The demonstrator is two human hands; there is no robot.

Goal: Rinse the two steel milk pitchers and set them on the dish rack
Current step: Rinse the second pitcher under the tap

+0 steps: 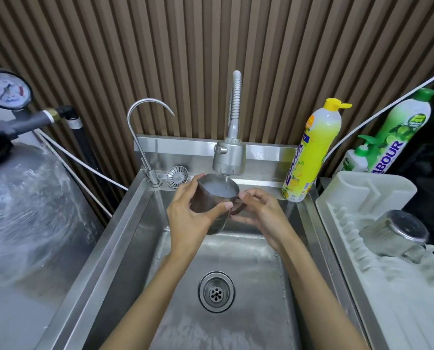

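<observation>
Stainless steel sink point(125, 223): left hand point(188, 223) wraps steel milk pitcher point(212, 198) under grey spray faucet point(229, 157), right hand point(258, 213) pinches handle; wet steel could slip

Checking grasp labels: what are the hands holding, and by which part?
One steel milk pitcher under the tap: left hand wraps its body, right hand is at the handle side. The other pitcher lies unheld on the dish rack.

Two bare forearms rising from the lower edge of the frame; no sleeves, watch or rings visible; left hand point(189, 218) and right hand point(263, 214) ungloved; nails short, unpainted.
</observation>
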